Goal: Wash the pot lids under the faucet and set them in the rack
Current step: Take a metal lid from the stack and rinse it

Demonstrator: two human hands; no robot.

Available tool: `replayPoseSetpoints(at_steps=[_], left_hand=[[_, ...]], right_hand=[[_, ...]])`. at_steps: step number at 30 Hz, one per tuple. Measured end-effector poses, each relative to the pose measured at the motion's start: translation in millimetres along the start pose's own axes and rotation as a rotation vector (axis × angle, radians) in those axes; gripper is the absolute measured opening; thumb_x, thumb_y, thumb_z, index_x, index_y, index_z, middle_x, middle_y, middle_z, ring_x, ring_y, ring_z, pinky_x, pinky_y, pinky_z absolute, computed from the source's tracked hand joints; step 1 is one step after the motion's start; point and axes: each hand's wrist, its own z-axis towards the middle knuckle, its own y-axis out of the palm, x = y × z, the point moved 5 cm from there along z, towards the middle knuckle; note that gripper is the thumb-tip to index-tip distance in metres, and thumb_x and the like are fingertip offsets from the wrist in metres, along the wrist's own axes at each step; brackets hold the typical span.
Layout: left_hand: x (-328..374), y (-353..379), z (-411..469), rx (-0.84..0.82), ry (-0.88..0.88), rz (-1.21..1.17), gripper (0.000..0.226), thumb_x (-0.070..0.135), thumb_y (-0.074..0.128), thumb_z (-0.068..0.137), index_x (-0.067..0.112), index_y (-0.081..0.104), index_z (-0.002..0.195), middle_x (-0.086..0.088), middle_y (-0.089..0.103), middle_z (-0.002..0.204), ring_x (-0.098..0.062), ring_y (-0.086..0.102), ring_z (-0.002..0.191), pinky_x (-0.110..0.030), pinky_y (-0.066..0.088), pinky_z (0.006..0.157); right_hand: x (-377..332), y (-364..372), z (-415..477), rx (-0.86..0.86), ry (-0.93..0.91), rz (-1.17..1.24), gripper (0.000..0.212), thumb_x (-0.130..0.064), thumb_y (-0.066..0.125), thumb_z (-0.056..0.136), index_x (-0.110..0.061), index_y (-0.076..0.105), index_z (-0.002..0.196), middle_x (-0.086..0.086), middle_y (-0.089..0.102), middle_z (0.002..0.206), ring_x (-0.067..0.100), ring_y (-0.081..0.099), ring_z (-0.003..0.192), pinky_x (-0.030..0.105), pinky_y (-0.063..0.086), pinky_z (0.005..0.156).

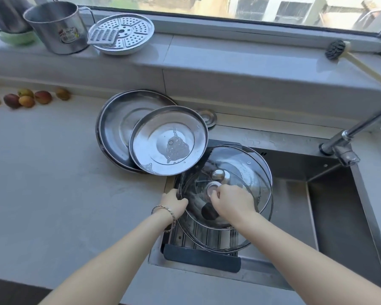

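Several glass pot lids are stacked on the drying rack over the left part of the sink. My right hand grips the knob of the topmost small glass lid. My left hand holds the left rim of that same lid. Two upturned steel lids lie on the counter to the upper left: a smaller one with a puddle of water inside rests on a larger one. The faucet reaches in from the right; no water runs from it.
The steel sink basin is open to the right of the rack. On the window sill stand a steel mug, a steamer plate with a grater and a brush. Several fruits lie on the counter at left.
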Motion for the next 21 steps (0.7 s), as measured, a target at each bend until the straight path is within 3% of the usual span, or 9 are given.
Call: replayPoseSetpoints(at_steps=[3, 7, 10, 13, 15, 18, 21], left_hand=[[-7.7, -0.8, 1.6, 0.002, -0.024, -0.092, 0.045, 0.022, 0.05, 0.087, 0.013, 0.046, 0.131, -0.01, 0.052, 0.12, -0.028, 0.06, 0.098, -0.041, 0.049, 0.093], [-13.9, -10.6, 5.1, 0.091, -0.1, -0.325, 0.035, 0.014, 0.051, 0.088, 0.007, 0.05, 0.123, -0.012, 0.059, 0.113, -0.028, 0.06, 0.096, -0.041, 0.051, 0.091], [-4.3, -28.5, 6.3, 0.154, -0.188, -1.008, 0.039, 0.012, 0.05, 0.093, 0.001, 0.042, 0.129, -0.015, 0.058, 0.104, -0.031, 0.06, 0.098, -0.037, 0.049, 0.085], [11.0, -42.4, 17.5, 0.113, -0.258, -1.545, 0.042, 0.02, 0.047, 0.096, 0.005, 0.04, 0.135, -0.018, 0.052, 0.126, -0.031, 0.051, 0.122, -0.041, 0.042, 0.098], [15.2, -43.7, 25.4, 0.14, -0.301, -1.62, 0.04, 0.011, 0.041, 0.098, 0.005, 0.039, 0.137, -0.018, 0.052, 0.13, -0.033, 0.05, 0.122, -0.047, 0.042, 0.095], [18.5, -47.5, 29.7, 0.306, -0.268, -1.599, 0.051, -0.015, 0.031, 0.087, 0.002, 0.043, 0.133, -0.016, 0.054, 0.113, -0.036, 0.054, 0.102, -0.049, 0.049, 0.081], [33.4, -56.3, 8.9, 0.397, -0.148, -1.505, 0.048, -0.014, 0.03, 0.086, -0.002, 0.044, 0.13, -0.014, 0.052, 0.111, -0.035, 0.05, 0.098, -0.049, 0.052, 0.076]], right_hand=[[5.0, 1.4, -3.9, -0.051, 0.002, -0.019, 0.032, -0.036, 0.035, 0.094, -0.013, 0.051, 0.079, 0.007, 0.059, 0.081, 0.027, 0.055, 0.076, 0.029, 0.038, 0.063], [8.9, -3.1, -1.3, -0.075, 0.002, -0.007, 0.036, -0.047, 0.035, 0.092, -0.016, 0.05, 0.081, 0.005, 0.065, 0.091, 0.027, 0.061, 0.089, 0.03, 0.04, 0.067], [10.9, -10.5, 1.4, -0.044, 0.009, 0.022, 0.037, -0.048, 0.034, 0.091, -0.017, 0.051, 0.083, 0.004, 0.066, 0.091, 0.027, 0.06, 0.089, 0.032, 0.043, 0.071], [12.1, -20.0, 4.4, 0.019, 0.008, 0.076, 0.033, -0.045, 0.037, 0.092, -0.018, 0.05, 0.08, 0.002, 0.065, 0.085, 0.026, 0.058, 0.081, 0.031, 0.043, 0.069], [15.3, -25.7, 4.8, 0.032, 0.028, 0.121, 0.029, -0.043, 0.039, 0.092, -0.02, 0.049, 0.078, 0.0, 0.062, 0.081, 0.024, 0.053, 0.077, 0.03, 0.039, 0.066], [24.5, -32.5, 2.2, 0.033, 0.058, 0.193, 0.027, -0.042, 0.04, 0.092, -0.021, 0.049, 0.079, -0.001, 0.062, 0.084, 0.023, 0.052, 0.079, 0.029, 0.037, 0.067], [40.9, -40.8, -4.5, 0.054, 0.087, 0.282, 0.026, -0.041, 0.041, 0.093, -0.02, 0.053, 0.083, -0.002, 0.064, 0.087, 0.022, 0.057, 0.085, 0.029, 0.04, 0.068]])
